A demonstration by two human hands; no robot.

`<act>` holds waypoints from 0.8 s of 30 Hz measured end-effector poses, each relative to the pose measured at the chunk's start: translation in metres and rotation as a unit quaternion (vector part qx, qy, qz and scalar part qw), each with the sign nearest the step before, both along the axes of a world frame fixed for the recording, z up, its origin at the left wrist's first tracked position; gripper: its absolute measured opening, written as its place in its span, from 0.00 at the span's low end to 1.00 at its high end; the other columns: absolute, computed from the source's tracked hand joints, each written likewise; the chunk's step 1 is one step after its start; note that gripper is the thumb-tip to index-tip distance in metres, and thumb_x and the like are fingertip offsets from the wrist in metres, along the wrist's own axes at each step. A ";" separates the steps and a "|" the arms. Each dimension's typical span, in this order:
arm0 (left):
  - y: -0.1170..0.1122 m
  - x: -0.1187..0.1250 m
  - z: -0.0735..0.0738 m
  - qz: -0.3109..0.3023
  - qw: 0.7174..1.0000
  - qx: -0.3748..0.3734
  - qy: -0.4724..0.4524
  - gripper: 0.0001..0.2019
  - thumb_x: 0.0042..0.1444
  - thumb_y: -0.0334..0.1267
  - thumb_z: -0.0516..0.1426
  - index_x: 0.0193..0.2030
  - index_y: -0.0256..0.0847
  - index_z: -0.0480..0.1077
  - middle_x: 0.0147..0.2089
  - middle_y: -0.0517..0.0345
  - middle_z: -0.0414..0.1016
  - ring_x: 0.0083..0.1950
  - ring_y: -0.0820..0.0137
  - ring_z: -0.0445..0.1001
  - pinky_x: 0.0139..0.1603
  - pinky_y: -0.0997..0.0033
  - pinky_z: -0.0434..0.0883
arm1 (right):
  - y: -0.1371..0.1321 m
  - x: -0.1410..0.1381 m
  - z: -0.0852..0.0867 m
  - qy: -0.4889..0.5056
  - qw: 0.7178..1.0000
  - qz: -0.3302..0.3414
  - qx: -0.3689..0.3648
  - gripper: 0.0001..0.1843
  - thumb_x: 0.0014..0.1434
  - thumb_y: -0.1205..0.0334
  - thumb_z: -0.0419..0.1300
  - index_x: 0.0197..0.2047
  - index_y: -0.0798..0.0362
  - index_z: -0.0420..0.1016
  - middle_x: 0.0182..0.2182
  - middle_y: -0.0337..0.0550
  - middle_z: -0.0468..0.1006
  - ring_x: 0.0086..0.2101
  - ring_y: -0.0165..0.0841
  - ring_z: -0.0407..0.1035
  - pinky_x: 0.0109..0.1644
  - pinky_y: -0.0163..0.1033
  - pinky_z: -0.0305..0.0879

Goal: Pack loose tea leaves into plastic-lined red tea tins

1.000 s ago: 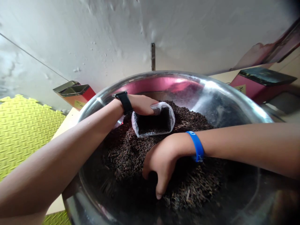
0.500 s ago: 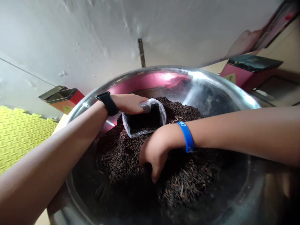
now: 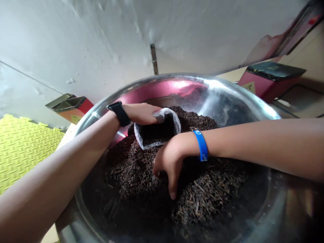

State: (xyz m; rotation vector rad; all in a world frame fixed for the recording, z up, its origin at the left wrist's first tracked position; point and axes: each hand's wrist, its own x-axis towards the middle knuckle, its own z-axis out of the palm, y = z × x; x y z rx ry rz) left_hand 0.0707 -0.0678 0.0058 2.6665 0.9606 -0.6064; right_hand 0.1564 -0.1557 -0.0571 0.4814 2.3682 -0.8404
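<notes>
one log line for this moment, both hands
left hand: holding open plastic bag | right hand: cupped, thumb apart | dark tea leaves: inside metal basin

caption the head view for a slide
Left hand gripping a plastic-lined container, right hand over dark strands inside a metal basin.

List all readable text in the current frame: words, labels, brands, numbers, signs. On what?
No text reads with certainty.
Blue wristband, right arm: white lettering, cut off and blurred, unreadable.
Yellow label on the pink tin, image right: one dark character, perhaps "大", too blurred to confirm.
Pale label on the red-orange tin, image left: too small to read.
Plastic-lined container: no text visible.
</notes>
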 end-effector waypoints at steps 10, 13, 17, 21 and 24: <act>0.001 -0.006 -0.002 -0.029 0.999 0.009 -0.034 0.25 0.51 0.52 0.46 0.55 0.50 0.60 0.53 0.58 0.68 0.47 0.63 0.66 0.48 0.65 0.61 | -0.009 -0.008 0.005 -0.031 0.998 0.042 -0.030 0.43 0.28 0.41 0.65 0.47 0.57 0.70 0.44 0.49 0.71 0.43 0.46 0.65 0.39 0.43 0.61; 0.000 -0.006 -0.001 -0.034 0.999 0.012 -0.038 0.24 0.51 0.52 0.46 0.54 0.50 0.61 0.53 0.57 0.68 0.47 0.63 0.66 0.48 0.64 0.61 | -0.011 -0.010 0.005 -0.029 0.998 0.042 -0.030 0.40 0.27 0.41 0.65 0.42 0.58 0.73 0.38 0.49 0.73 0.40 0.45 0.67 0.38 0.43 0.62; -0.001 -0.005 -0.001 -0.029 0.999 0.010 -0.039 0.24 0.51 0.52 0.46 0.54 0.50 0.61 0.52 0.57 0.68 0.47 0.63 0.66 0.47 0.64 0.61 | -0.014 -0.012 0.003 -0.024 0.999 0.034 -0.028 0.36 0.26 0.44 0.67 0.39 0.57 0.74 0.34 0.46 0.74 0.38 0.43 0.67 0.37 0.43 0.61; 0.002 -0.006 -0.003 -0.025 0.999 0.005 -0.042 0.25 0.50 0.53 0.46 0.56 0.52 0.60 0.52 0.58 0.68 0.46 0.63 0.66 0.47 0.64 0.62 | -0.015 -0.011 0.002 -0.042 0.998 0.050 -0.019 0.37 0.29 0.42 0.65 0.41 0.57 0.73 0.37 0.47 0.73 0.40 0.43 0.66 0.38 0.43 0.62; 0.004 -0.007 -0.003 -0.029 0.999 0.004 -0.043 0.25 0.50 0.53 0.46 0.55 0.51 0.60 0.53 0.58 0.68 0.46 0.63 0.66 0.47 0.64 0.61 | -0.015 -0.011 0.001 -0.048 0.997 0.053 -0.027 0.37 0.29 0.42 0.65 0.41 0.58 0.74 0.38 0.47 0.73 0.40 0.43 0.66 0.39 0.42 0.62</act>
